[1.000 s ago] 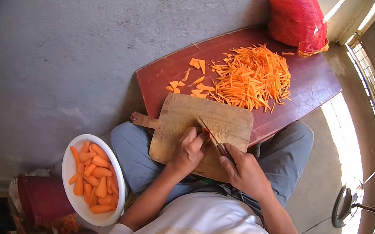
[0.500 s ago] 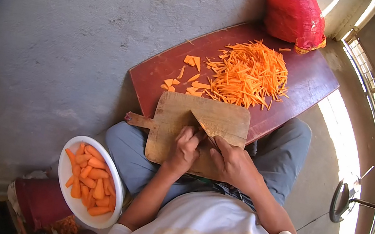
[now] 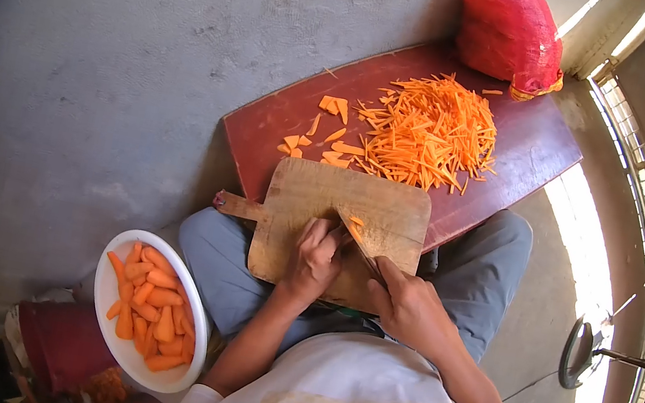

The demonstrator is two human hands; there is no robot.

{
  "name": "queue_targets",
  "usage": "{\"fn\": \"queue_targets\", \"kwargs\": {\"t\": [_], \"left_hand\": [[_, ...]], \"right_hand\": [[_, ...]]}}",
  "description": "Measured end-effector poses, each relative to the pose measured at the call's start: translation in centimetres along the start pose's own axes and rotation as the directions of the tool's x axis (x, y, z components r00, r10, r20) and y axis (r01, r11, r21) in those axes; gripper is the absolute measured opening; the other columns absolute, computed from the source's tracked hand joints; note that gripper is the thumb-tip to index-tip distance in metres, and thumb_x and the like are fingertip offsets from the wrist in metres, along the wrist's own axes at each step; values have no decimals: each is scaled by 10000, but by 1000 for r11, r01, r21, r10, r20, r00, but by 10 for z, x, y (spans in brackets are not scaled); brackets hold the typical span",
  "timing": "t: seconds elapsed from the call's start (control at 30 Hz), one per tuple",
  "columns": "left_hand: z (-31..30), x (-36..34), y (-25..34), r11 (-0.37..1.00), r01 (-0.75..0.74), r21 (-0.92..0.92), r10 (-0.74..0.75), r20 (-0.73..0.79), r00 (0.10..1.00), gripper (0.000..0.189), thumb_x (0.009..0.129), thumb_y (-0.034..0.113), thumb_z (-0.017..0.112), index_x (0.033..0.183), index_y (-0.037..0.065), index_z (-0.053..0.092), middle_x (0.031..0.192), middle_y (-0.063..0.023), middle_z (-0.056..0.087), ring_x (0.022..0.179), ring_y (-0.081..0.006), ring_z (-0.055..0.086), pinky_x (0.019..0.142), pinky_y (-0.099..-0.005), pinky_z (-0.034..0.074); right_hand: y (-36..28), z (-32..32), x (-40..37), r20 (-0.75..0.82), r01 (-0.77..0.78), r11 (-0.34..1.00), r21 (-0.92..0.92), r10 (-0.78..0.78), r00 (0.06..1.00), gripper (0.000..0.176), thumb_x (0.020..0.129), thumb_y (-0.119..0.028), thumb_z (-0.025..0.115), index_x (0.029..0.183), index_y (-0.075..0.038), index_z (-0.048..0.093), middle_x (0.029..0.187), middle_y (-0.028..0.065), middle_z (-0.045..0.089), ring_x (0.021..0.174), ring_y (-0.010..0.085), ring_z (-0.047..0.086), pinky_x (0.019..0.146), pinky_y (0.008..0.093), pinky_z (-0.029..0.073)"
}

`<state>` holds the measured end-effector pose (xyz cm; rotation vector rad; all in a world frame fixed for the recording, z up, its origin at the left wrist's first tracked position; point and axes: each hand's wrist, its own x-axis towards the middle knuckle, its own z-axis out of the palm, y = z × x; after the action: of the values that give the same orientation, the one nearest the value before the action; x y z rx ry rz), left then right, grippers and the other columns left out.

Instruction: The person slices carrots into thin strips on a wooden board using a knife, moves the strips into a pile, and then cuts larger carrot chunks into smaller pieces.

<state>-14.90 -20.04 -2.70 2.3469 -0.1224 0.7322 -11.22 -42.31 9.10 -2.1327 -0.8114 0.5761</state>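
A wooden cutting board [image 3: 299, 185] with a handle lies across my lap. My right hand [image 3: 417, 309] is closed round the handle of a knife [image 3: 359, 241], whose blade slants up and left over the board. Beside the blade, my left hand [image 3: 315, 262] is curled with fingertips down on the board; what it holds under the fingers is hidden. A small orange carrot piece [image 3: 356, 221] shows at the blade. Beyond the board, a heap of carrot sticks [image 3: 434, 131] and several flat carrot slices [image 3: 335, 106] lie on a dark red board [image 3: 266, 127].
At the lower left stands a white bowl [image 3: 200, 353] of peeled carrots [image 3: 159, 298], with a dark red bucket [image 3: 60, 341] beside it. A red mesh sack [image 3: 509, 36] sits at the red board's far end. The grey wall [image 3: 120, 79] borders the left.
My right hand and the knife have moved slightly right and down, and the blade now stands a little away from my left fingers. An orange piece has come into view at the blade.
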Motion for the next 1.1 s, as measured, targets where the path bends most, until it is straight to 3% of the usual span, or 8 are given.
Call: {"fn": "queue_targets", "kwargs": {"t": [0.1,0.3,0.5,0.6,0.7,0.8,1.0,1.1], "left_hand": [[-5,-2,3,998,50,34,-53,79,996,402,801,-148,665,1153,-1,795,1013,-188,667,957,-419,661,840,-513,579],[0,-2,-4,999,-7,-40,6,-11,1000,385,800,-138,674,1139,-6,801,958,-183,630,916,-420,644,814,-519,569],[-10,1,3,998,47,-37,-44,70,997,407,802,-132,685,1170,-7,805,1023,-194,673,947,-423,656,827,-519,570],[-10,1,4,998,61,-18,-60,56,997,383,817,-121,698,1167,-5,804,1026,-191,672,953,-424,651,827,-524,567],[-9,0,2,996,76,-49,-72,75,995,349,831,-107,719,1154,-5,802,1030,-186,675,963,-427,649,836,-526,569],[-8,1,3,996,56,-65,-53,47,997,330,838,-93,743,1150,-3,803,1027,-180,679,967,-423,651,846,-516,572],[-6,-1,1,995,91,-49,-89,46,995,322,836,-80,765,1145,5,797,1039,-175,690,973,-410,655,860,-505,576],[-12,2,7,990,114,-79,-108,75,991,322,830,-95,762,1134,3,794,1033,-171,694,978,-411,657,870,-513,578]], "right_hand": [[8,10,4,-83,56,998,15,-55,995,287,1072,-129,681,1300,33,614,918,320,721,869,530,718,737,578,569],[4,3,11,-47,54,998,35,-52,998,274,1076,-128,674,1288,39,629,942,323,724,884,527,721,755,573,570],[15,13,29,-125,135,989,58,-127,984,240,1074,-144,677,1226,23,594,881,319,712,833,546,701,719,614,544],[15,8,19,-87,111,992,64,-106,991,247,1076,-150,679,1232,25,600,889,327,710,841,548,702,724,620,542],[3,11,11,-35,0,999,38,1,999,271,1082,-133,671,1291,34,624,941,330,714,903,531,717,768,567,560],[9,22,26,-113,97,995,17,-95,989,240,1086,-119,660,1266,34,619,927,324,707,900,533,713,768,565,556],[0,12,11,-41,-8,998,69,11,999,239,1094,-131,652,1251,45,615,908,321,705,872,538,704,755,570,547],[7,25,24,-143,97,994,60,-88,986,243,1084,-150,662,1221,42,602,860,351,686,828,567,688,732,627,528]]}}
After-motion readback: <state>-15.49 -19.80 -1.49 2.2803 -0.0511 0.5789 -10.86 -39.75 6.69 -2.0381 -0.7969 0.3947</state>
